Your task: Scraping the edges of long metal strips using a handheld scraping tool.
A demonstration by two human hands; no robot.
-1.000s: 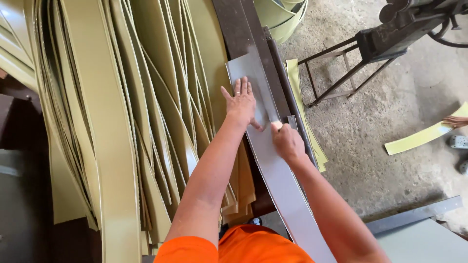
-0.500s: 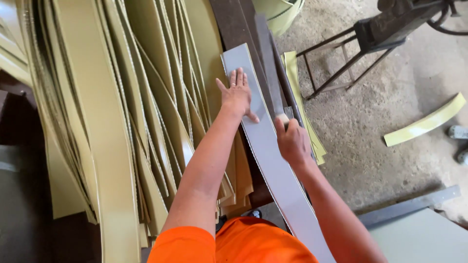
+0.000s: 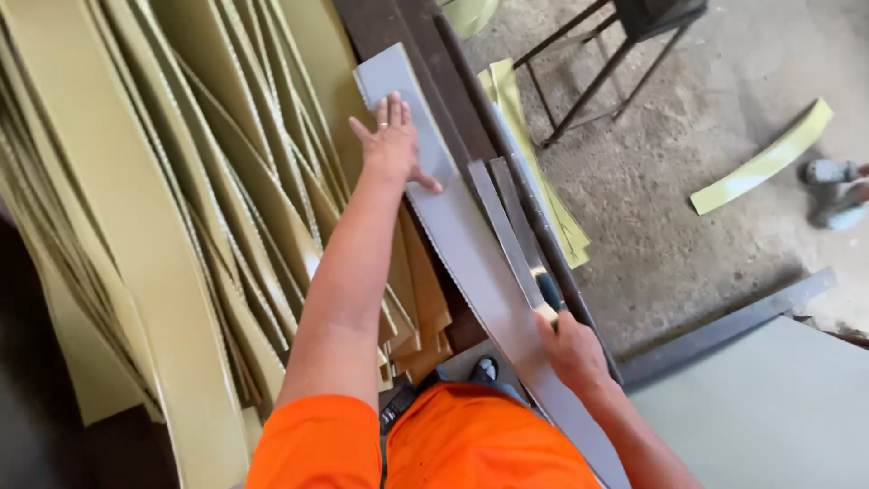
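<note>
Fingers (image 3: 391, 110) of the left hand (image 3: 394, 145) lie flat and close together, palm down on the upper part of the long grey strip (image 3: 471, 263); nothing gripped, just pressing. Right hand (image 3: 570, 349) is curled closed around a tool with a blue and pale handle (image 3: 546, 297), held against the strip's right edge, low in my view. I cannot make out the tool's working end.

Grey strip: runs diagonally from upper centre down past the orange shirt (image 3: 453, 444), lying on the dark bench edge (image 3: 425, 54). A narrower grey piece (image 3: 498, 226) lies alongside its right edge, just above the right hand.

I see no bins or boxes. The nearest thing to a store is the loose heap of olive-yellow strips (image 3: 181, 199) filling the left side, overlapping, some with toothed edges. More yellow strips (image 3: 552, 208) hang off the right of the bench. One curved yellow offcut (image 3: 765, 158) lies on the concrete floor (image 3: 688, 208), well apart, near a dark metal stand (image 3: 597, 72).
</note>
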